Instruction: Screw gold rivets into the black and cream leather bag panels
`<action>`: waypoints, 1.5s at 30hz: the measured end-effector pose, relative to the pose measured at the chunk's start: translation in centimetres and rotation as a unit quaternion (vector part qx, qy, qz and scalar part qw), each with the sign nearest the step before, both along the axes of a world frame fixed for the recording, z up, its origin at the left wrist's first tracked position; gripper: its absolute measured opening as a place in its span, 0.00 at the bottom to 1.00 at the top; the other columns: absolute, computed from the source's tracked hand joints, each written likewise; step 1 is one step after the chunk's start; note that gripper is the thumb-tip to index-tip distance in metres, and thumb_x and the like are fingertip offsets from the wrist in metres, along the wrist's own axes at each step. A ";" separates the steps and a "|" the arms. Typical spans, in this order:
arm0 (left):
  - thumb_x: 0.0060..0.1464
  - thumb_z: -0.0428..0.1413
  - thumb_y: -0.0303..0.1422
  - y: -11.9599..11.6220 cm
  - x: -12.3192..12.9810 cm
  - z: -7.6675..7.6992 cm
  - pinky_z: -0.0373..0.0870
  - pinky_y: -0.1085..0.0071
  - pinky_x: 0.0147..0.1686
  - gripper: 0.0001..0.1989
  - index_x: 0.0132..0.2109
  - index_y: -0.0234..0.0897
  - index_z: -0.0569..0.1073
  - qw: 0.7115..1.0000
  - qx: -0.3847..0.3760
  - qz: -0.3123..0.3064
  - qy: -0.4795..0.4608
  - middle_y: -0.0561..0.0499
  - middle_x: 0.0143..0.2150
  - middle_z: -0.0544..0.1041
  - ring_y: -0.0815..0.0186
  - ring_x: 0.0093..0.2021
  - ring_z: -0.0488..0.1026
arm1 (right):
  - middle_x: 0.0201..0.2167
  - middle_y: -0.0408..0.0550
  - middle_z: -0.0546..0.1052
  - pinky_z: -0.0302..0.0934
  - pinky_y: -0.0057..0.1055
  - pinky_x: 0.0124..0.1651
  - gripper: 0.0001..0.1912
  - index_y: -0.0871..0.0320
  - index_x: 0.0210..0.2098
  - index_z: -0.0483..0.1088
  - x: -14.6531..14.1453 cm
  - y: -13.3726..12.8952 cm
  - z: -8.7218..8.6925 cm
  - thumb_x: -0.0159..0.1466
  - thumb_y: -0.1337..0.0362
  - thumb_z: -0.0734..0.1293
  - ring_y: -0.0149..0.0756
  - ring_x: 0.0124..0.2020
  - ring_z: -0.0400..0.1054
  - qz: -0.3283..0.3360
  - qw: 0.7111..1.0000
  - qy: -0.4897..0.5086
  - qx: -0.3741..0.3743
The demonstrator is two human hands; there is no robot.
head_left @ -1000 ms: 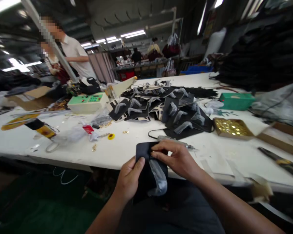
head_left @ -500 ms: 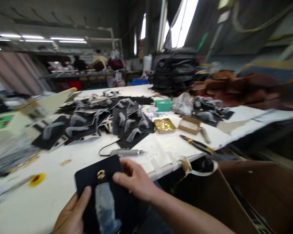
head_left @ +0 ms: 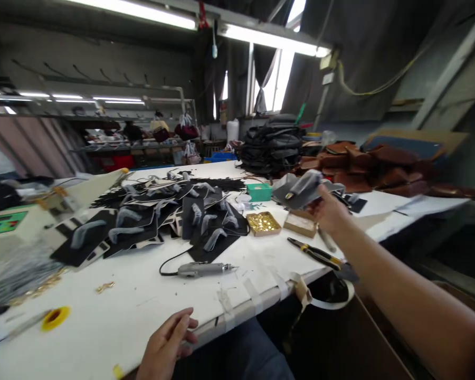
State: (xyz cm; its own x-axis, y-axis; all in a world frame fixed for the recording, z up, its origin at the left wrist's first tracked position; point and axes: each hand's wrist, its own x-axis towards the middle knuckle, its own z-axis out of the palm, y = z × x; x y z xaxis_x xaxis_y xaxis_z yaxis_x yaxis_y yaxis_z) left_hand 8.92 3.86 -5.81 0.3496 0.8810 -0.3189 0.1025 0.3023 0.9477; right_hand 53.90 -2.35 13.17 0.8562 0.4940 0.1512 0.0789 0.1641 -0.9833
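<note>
Out over the back right of the table, my right hand (head_left: 328,210) grips a dark leather panel (head_left: 301,194) by its right edge. A plastic-wrapped strip and a small gold fitting show on that panel. Below and around it lie more black panels of the same sort. My left hand (head_left: 169,340) is at the table's front edge, empty, its fingers loosely curled and a little apart. Ahead of it rests a grey electric screwdriver (head_left: 201,269) with a black cord. Several black panels with wrapped handles (head_left: 130,232) are heaped beyond.
A box of gold fittings (head_left: 263,224), a brown carton (head_left: 300,224) and a green box (head_left: 259,192) stand mid-table. Yellow-black pliers (head_left: 316,254) lie near the right edge. At left is a yellow tape roll (head_left: 55,319). Black bags (head_left: 271,145) and brown leather pieces (head_left: 352,163) are piled behind.
My right hand has carried the panel from in front of me to the back right. My left hand has let go of it. The view has tilted upward.
</note>
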 end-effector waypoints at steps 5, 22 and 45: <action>0.48 0.65 0.61 1.8 -2.2 -1.0 0.79 0.66 0.32 0.37 0.52 0.33 0.81 0.999 0.034 0.021 0.013 0.41 0.42 0.84 0.58 0.35 0.81 | 0.37 0.53 0.80 0.63 0.27 0.29 0.17 0.61 0.38 0.73 0.2 4.4 -2.4 0.63 0.52 0.73 0.26 0.26 0.71 0.049 0.996 -0.034 -0.060; 0.58 0.62 0.51 6.1 -5.8 -3.9 0.75 0.69 0.34 0.23 0.48 0.35 0.81 0.995 0.043 0.082 -0.036 0.46 0.36 0.83 0.64 0.31 0.77 | 0.45 0.59 0.83 0.70 0.43 0.49 0.30 0.59 0.49 0.80 -15.5 32.1 -14.4 0.48 0.57 0.80 0.56 0.50 0.76 0.128 0.902 -0.233 -0.340; 0.60 0.60 0.55 3.6 -10.6 -1.2 0.81 0.61 0.39 0.32 0.59 0.34 0.77 0.946 -0.009 0.168 -0.275 0.36 0.55 0.80 0.54 0.46 0.81 | 0.27 0.41 0.77 0.66 0.27 0.25 0.22 0.57 0.53 0.72 -32.5 14.1 -9.8 0.61 0.60 0.73 0.32 0.23 0.70 0.520 0.838 0.012 -0.165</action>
